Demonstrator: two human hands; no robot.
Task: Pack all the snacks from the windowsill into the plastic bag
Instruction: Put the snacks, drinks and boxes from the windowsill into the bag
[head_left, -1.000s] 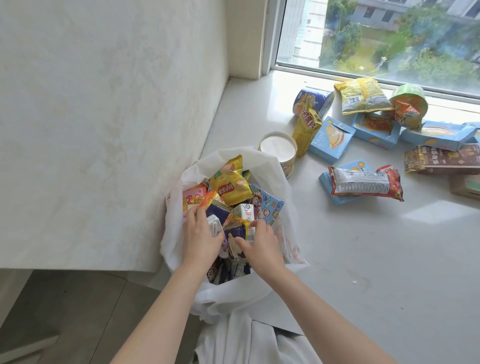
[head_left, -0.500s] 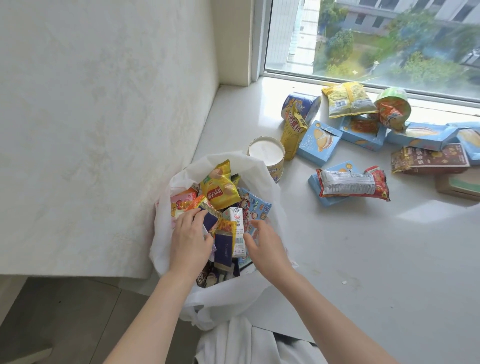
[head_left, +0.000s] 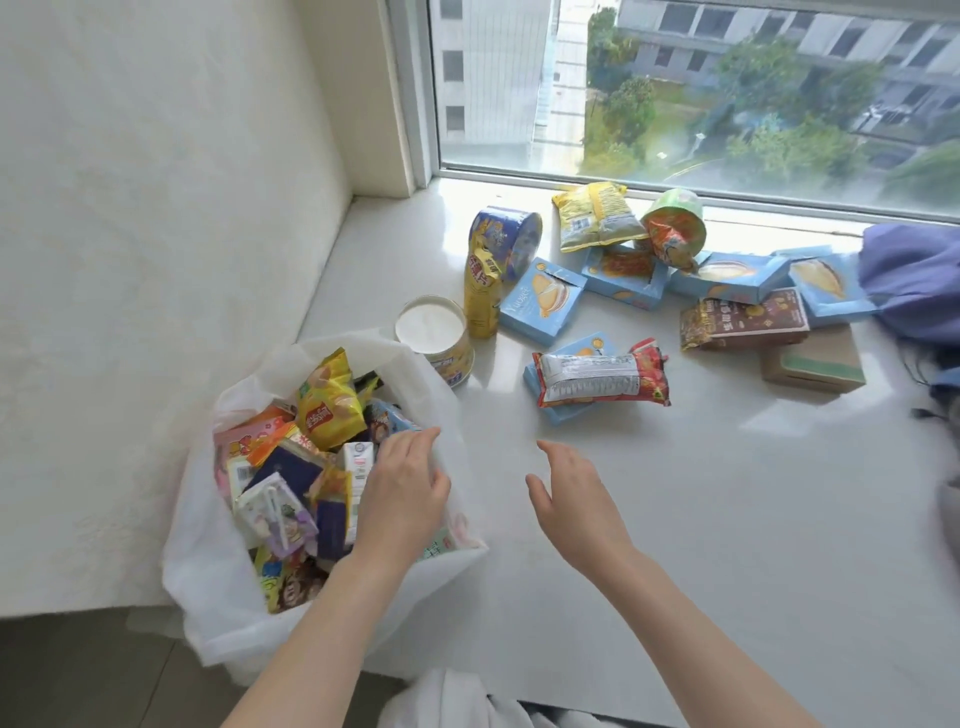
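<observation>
Head view: my left hand (head_left: 405, 493) lies relaxed on the overfull plastic bag (head_left: 208, 551) at the windowsill (head_left: 727, 519) edge, my right hand (head_left: 576, 499) spread empty short of the remaining snacks (head_left: 602, 379); unsteadied, the bag may tip and spill.

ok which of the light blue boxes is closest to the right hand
The light blue box lying under the red and white packet, just ahead of the right hand. The other blue boxes sit farther back, nearer the window.
</observation>
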